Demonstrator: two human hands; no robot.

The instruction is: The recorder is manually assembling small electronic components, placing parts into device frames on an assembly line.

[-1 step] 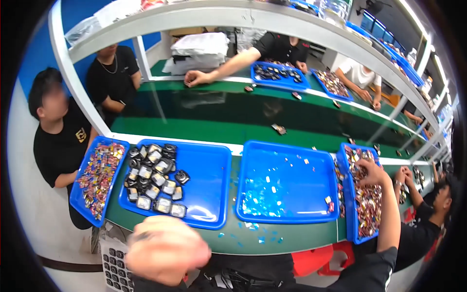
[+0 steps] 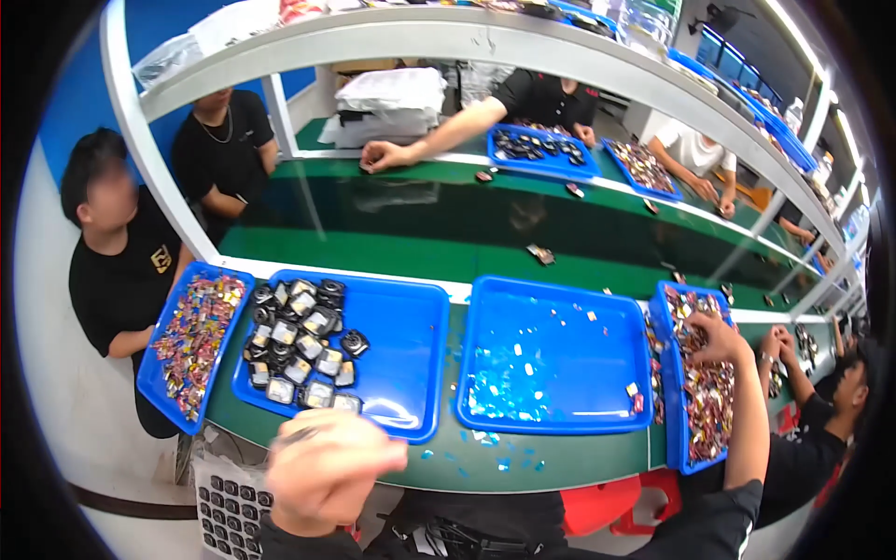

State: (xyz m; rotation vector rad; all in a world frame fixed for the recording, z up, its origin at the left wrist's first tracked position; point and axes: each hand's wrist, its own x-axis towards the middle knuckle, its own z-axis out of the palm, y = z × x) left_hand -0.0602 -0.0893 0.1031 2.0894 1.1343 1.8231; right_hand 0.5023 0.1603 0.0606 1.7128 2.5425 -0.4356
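Observation:
My left hand (image 2: 331,462), blurred, hovers at the near edge of the left-hand blue tray (image 2: 397,350). Its fingers look curled in; whatever they hold, if anything, cannot be made out. In that tray lie several black rounded casings with pale tops (image 2: 299,345), heaped on the left side. Over at the right, my right hand (image 2: 721,338) reaches into a narrow blue tray (image 2: 679,439) full of small red, gold and silver parts (image 2: 707,392). Its thumb and fingers are bent and apart, with the tips among the parts.
Between my hands stands a blue tray (image 2: 579,350) with bluish film scraps and a few small parts. Another parts tray (image 2: 149,392) is at far left. A white frame (image 2: 201,224) crosses before a green belt (image 2: 448,233). Co-workers sit around, one's arm (image 2: 448,135) reaching over the belt.
My left hand has shifted slightly to the right. My right hand stays at the parts tray. The whole view has moved a little.

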